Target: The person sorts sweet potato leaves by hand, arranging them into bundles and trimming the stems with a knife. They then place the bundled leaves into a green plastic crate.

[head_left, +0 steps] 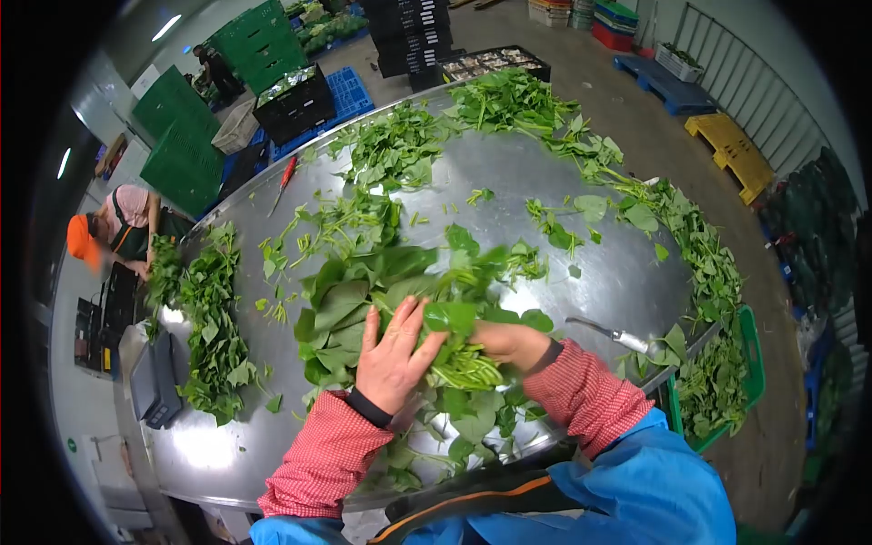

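A bunch of leafy green stems [468, 368] is between my hands at the near side of the metal table [490, 182], its cut stem ends pointing toward me. My left hand [395, 359] lies on the leaves at the bunch's left side, fingers stretched and spread. My right hand [509, 343] is closed around the stems from the right, its fingertips hidden by leaves. Broad leaves [341, 304] spread out beyond my left hand. To the right, a knife [609, 334] with a curved blade and pale handle rests on the metal.
Heaps of greens [391, 145] line the far edge, with more [213, 318] at left. Red-handled scissors or a knife [285, 177] lie far left. A grey scale [156, 381] stands by a co-worker [127, 213]. A green crate [750, 354] of leaves sits at right.
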Motion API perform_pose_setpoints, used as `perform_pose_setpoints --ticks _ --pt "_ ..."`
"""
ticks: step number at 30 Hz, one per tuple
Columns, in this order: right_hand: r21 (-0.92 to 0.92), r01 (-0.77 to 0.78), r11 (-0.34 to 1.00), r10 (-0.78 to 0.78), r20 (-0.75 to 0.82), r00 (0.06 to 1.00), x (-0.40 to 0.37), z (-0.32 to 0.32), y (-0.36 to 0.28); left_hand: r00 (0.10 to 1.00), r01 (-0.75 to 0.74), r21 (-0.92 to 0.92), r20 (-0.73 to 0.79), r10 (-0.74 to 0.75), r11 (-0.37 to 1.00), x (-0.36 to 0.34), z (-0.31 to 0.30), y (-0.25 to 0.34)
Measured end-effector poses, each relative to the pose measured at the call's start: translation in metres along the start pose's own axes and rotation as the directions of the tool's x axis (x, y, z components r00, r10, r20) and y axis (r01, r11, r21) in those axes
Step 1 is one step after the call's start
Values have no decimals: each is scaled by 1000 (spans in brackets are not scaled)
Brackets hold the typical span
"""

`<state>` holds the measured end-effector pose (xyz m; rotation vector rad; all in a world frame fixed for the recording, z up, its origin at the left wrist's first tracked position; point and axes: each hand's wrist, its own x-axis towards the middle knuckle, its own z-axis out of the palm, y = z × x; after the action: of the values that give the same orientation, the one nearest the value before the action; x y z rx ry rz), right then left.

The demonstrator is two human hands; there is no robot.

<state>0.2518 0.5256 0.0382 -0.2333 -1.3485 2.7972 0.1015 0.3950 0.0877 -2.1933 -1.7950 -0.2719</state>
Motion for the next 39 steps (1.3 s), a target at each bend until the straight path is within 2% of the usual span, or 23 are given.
perform_pose_setpoints --ticks 2,3,4,6,7,9,10,11,12,13,16,18,21,27,29,30,31,32,33,34,35,38,39 --pt "12 -141 990 140 60 988 21 -11 37 997 83 -142 17 -82 986 -20 5 -2" --pt "-108 -286 952 281 -58 958 22 -6 35 992 130 -193 29 -127 972 -30 10 -6" --pt "-403 -209 891 222 -15 975 20 -22 34 984 178 -243 42 -173 953 -36 12 -10" --pt "-488 -379 786 330 -187 925 20 -3 -13 914 376 -447 37 -403 812 -45 9 -21" --pt "-501 -281 818 111 -342 933 19 -8 -17 842 458 -555 21 -539 695 -55 12 -30" --pt "-630 -162 759 -260 -522 813 1 -19 -25 727 469 -722 -11 -686 508 -72 15 -59" --pt "-725 -155 672 -408 -536 739 -10 -24 -30 726 389 -726 -138 -674 567 -80 16 -74" --pt "-823 -223 523 -454 -490 744 -19 -31 -26 699 415 -800 -26 -715 434 -104 25 -92" --pt "-890 -285 356 -495 -439 750 -28 -40 -18 552 426 -900 182 -814 87 -106 16 -94" --pt "-923 -340 180 -528 -382 759 -31 -41 -11 519 438 -899 235 -822 20 -115 17 -103" --pt "-938 -313 148 -497 -344 796 -37 -30 13 471 425 -903 273 -839 -55 -137 13 -111" --pt "-946 -282 162 -488 -325 810 -31 -21 23 388 427 -872 416 -823 -240 -149 6 -109" --pt "-979 -132 152 -504 -192 842 -11 6 34 368 302 -855 514 -775 -423 -153 -7 -93" --pt "-959 -35 282 -509 -180 842 63 54 43 475 239 -779 614 -630 -579 -164 -15 -73" --pt "-885 -13 465 -315 -179 932 79 52 51 535 186 -756 613 -581 -627 -151 -31 -56" --pt "-840 2 542 -217 -138 966 96 52 56 528 253 -679 694 -490 -689 -185 0 -71" --pt "-811 41 584 -174 -76 982 106 48 70 508 418 -672 731 -456 -612 -210 18 -81" --pt "-778 123 617 -158 30 987 114 42 84 500 570 -701 710 -496 -429 -180 -22 -67" --pt "-725 178 665 -231 27 972 118 42 98 488 386 -704 704 -516 -596 -167 -38 -50" --pt "-635 105 765 -161 -30 987 118 40 104 496 327 -715 687 -532 -618 -185 -18 -52" --pt "-676 -82 732 -18 -140 990 104 63 75 502 355 -694 707 -499 -627 -174 -41 -50" --pt "-496 -6 868 -62 -122 991 92 87 58 499 422 -649 749 -436 -633 -179 -60 -54" --pt "-587 -20 809 -45 -96 994 90 84 57 543 401 -702 700 -464 -589 -187 -51 -56"
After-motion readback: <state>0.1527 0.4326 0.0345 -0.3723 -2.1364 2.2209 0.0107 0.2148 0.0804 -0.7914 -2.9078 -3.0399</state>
